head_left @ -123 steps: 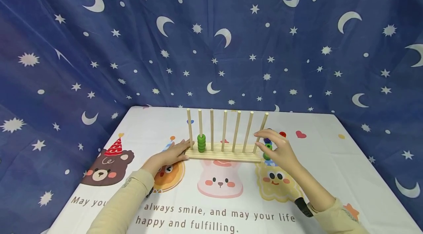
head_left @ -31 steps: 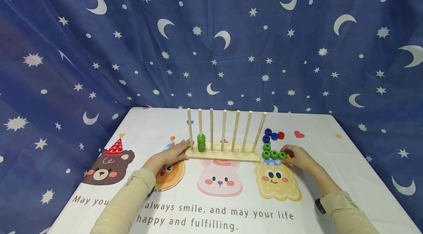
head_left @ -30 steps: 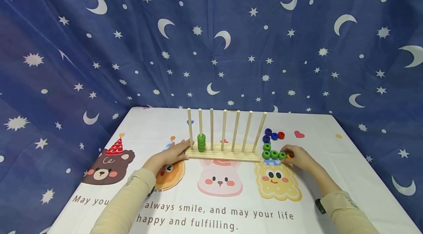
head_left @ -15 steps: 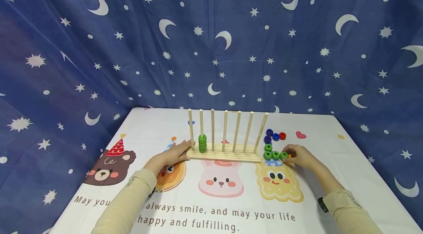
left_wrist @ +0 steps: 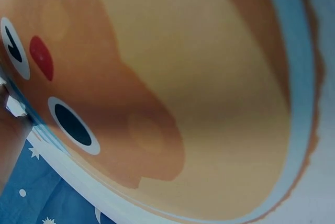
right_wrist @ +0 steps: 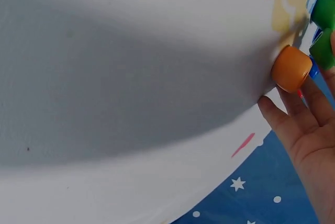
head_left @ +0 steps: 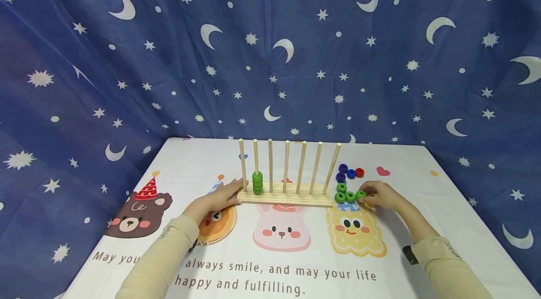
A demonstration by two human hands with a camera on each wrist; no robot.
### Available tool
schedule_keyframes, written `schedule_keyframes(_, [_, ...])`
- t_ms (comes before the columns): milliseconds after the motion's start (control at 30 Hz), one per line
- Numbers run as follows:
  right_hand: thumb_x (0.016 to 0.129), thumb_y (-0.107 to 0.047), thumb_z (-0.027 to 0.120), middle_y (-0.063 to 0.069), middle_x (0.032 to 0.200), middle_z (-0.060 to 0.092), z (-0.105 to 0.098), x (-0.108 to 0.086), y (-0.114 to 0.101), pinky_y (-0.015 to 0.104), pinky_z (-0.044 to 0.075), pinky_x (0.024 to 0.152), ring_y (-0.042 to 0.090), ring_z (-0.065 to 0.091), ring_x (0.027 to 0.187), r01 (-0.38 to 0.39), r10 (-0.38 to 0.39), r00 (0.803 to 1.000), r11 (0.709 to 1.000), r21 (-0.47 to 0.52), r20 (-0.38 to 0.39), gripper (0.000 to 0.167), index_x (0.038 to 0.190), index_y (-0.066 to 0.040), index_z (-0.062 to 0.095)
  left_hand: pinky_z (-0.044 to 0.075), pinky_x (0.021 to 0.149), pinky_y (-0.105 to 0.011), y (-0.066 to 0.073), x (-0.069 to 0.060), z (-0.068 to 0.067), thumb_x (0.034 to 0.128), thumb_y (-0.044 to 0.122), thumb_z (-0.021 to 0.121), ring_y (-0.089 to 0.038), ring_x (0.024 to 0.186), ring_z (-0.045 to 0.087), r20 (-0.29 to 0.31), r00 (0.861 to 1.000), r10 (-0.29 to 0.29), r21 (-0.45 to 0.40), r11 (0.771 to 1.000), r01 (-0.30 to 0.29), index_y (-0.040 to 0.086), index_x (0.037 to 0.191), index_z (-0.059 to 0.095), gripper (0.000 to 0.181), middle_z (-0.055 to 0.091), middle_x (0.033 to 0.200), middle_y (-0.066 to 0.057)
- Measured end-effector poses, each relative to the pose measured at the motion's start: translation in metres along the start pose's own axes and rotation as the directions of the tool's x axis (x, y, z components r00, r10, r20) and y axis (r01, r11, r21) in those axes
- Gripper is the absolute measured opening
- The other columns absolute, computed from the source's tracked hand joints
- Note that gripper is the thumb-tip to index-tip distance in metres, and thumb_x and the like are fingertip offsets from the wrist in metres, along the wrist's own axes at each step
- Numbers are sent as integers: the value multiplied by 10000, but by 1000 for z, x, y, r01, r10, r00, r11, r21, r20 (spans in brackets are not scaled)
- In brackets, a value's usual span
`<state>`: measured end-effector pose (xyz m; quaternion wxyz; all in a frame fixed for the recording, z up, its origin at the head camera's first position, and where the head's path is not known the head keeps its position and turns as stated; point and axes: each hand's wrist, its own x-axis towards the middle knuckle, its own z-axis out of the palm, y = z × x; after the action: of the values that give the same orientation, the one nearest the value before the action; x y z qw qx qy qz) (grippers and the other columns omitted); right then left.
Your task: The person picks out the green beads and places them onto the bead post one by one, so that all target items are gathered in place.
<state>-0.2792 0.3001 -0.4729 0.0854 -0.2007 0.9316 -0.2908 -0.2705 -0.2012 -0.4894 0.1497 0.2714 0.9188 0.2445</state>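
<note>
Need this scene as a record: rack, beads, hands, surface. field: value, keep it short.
setup: pale wooden rack, seven upright pegs
stacked: green round beads on second peg from left
loose: two purple round beads, one blue round bead, one red round bead, three green round beads, right of rack
left: left hand rests on rack's left end
right: right hand pinches another green bead
extra: glossy orange bead beside right hand's fingers; contact unclear
surface: white cloth with printed cartoons
</note>
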Motion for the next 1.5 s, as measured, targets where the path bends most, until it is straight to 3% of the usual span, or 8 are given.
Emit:
schedule_keyframes(267, [816,-125,716,215,1028,674,1,-2,1,571,477,909,490,582,1062,-52,51,997,999,-10,-49,246,995,30,648,26,1119,-662,-1,-1,4,968,282,508,-435,1427,141,2,1000,-8,7,1000,8,47,1484,268,615,175,1558,-201])
schedule_keyframes(533, [838,-135,701,230,1073,665,2,-1,-6,566,475,917,433,607,1043,-52,52,990,999,-1,-129,306,1073,50,638,30,1114,-669,-1,-2,6,969,270,509,-444,1422,148,-4,1000,3,7,1000,-3,38,1481,269,610,174,1556,-207])
schedule_keyframes(900, [833,-76,695,246,1022,674,7,2,-16,496,534,844,383,656,938,-54,53,966,999,6,-252,296,1079,74,629,27,1119,-662,3,-1,4,972,260,500,-439,1425,138,9,1000,7,0,1000,-7,39,1483,263,605,159,1560,-203])
schedule_keyframes(1333, [838,-69,698,236,1029,673,9,8,-27,458,546,821,364,660,913,33,-3,931,996,77,-366,330,1124,73,614,9,1128,-645,2,-2,-2,972,267,504,-426,1432,125,3,1000,-13,-1,1000,13,46,1487,256,613,159,1562,-199])
schedule_keyframes(1433, [834,-60,701,219,996,678,11,10,-32,429,558,804,295,664,875,64,-23,915,994,88,-403,330,1128,64,619,11,1128,-647,2,-2,-2,972,265,504,-428,1432,128,2,1000,-7,-3,1000,8,46,1486,259,610,160,1561,-200])
schedule_keyframes(1500, [825,-51,707,208,965,681,12,11,-37,376,569,786,177,658,836,94,-44,902,991,95,-429,324,1117,64,626,10,1126,-649,2,-2,-1,972,267,503,-430,1430,130,2,1000,-5,-4,1000,5,47,1487,258,611,160,1561,-203])
